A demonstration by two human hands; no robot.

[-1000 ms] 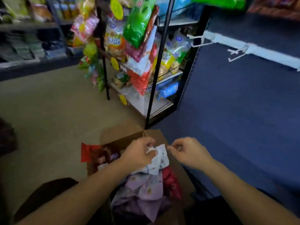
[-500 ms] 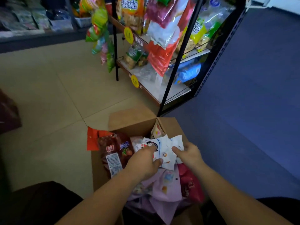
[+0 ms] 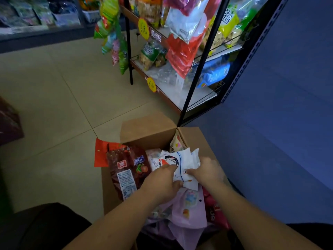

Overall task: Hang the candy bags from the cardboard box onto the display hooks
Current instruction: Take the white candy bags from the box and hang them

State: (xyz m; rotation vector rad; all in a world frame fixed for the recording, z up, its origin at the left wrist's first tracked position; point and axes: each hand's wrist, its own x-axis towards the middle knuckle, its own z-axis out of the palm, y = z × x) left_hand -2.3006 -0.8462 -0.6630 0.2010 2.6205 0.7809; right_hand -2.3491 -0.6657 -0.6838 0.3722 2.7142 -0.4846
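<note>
An open cardboard box (image 3: 144,131) stands on the floor below me, filled with candy bags. Both hands are over it on a white candy bag (image 3: 185,160) printed with blue lines and a dark figure. My left hand (image 3: 162,181) grips its left side. My right hand (image 3: 207,170) pinches its right lower edge. A dark red bag (image 3: 126,168) leans over the box's left wall, beside an orange-red packet (image 3: 100,152). Pale purple bags (image 3: 187,210) and a red bag (image 3: 216,212) lie under my wrists. No display hooks are in view.
A black wire rack (image 3: 198,65) with snack bags and yellow price tags stands just beyond the box. A blue panel wall (image 3: 279,123) runs along the right. Tiled floor (image 3: 54,105) spreads to the left, with shelves (image 3: 36,24) at the far back.
The view has tilted down, so the white hooks on the blue wall have left the frame. Both hands have gone down into the box and now hold the white bag together.
</note>
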